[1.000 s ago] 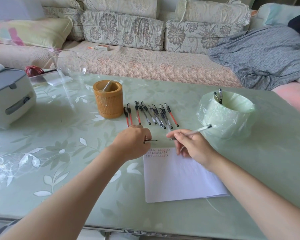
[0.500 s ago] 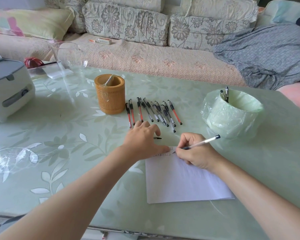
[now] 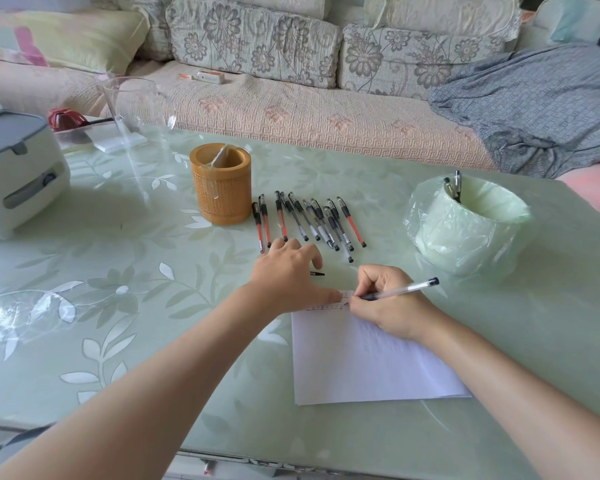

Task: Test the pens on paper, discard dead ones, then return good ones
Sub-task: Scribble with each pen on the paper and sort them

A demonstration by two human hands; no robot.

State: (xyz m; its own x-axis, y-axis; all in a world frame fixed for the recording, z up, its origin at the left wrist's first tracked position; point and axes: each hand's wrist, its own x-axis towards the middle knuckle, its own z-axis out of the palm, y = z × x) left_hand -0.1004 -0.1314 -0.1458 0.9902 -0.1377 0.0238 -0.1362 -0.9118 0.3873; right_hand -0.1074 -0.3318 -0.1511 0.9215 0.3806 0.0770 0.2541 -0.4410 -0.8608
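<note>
- Head view: our right hand pinches a clear pen in a writing grip, fingers curled round the barrel and the tip down on the top edge of the paper, beside rows of small test marks.
- Our left hand lies flat, fingers spread, one fingertip pressing the sheet's top corner. A small black piece, perhaps a cap, pokes out beneath it; we cannot tell if it is held.
- To test well, we should keep the sheet pinned, press lightly, and draw a few short strokes on bare paper so a faint line shows.
- Untested pens lie in a row just beyond, next to the bamboo holder.
- The bag-lined bin on the right holds two rejects.
</note>
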